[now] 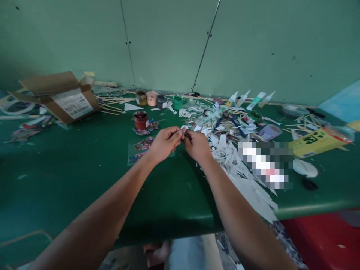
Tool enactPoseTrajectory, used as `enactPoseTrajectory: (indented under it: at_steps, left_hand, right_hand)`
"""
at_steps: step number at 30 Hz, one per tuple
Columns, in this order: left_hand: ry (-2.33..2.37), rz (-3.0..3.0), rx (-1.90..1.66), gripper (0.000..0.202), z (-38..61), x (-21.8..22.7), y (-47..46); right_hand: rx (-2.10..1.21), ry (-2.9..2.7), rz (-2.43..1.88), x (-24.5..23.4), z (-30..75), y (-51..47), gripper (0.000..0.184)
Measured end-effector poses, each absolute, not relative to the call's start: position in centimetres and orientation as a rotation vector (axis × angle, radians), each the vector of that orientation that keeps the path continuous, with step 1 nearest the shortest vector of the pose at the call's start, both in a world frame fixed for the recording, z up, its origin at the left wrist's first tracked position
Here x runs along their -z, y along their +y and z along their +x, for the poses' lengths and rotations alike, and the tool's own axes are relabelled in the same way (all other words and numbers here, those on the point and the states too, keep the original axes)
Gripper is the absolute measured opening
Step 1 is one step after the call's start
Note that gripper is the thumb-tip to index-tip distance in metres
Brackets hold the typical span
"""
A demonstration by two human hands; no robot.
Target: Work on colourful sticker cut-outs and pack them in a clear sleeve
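Observation:
Both my hands meet over the green table, fingertips pinched together. Between them shows a small pinkish piece (183, 129), too small to make out its kind. My left hand (166, 143) is closed on it from the left, and my right hand (198, 146) pinches at its right side, thumb and fingers pressed together. Colourful patterned cut-outs (144, 143) on a clear sheet lie just left of my left hand, partly hidden by it. Behind them stands an open jar of dark red paint (141, 120) on more patterned pieces.
White paper scraps (233, 161) are heaped right of my right hand. Paint jars (161, 101) line the wall, with glue bottles (255, 100) farther right. An open cardboard box (70, 101) sits at left beside thin wooden sticks (111, 108). A yellow box (315, 143) lies at right.

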State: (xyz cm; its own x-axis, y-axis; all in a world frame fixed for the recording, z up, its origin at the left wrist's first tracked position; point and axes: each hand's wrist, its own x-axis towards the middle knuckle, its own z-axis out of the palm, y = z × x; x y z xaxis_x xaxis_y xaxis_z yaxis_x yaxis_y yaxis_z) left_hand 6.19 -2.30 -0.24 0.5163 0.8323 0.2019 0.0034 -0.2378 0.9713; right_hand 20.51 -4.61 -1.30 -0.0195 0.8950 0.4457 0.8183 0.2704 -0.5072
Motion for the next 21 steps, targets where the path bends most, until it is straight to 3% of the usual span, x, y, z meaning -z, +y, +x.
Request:
enactPoseTrajectory:
  at_steps: [21]
  left_hand:
    - [0.661, 1.523, -0.894, 0.028, 6.18, 0.14, -2.46]
  right_hand:
    - [-0.215, -1.811, -1.505, 1.24, 20.47, -4.66, 0.02]
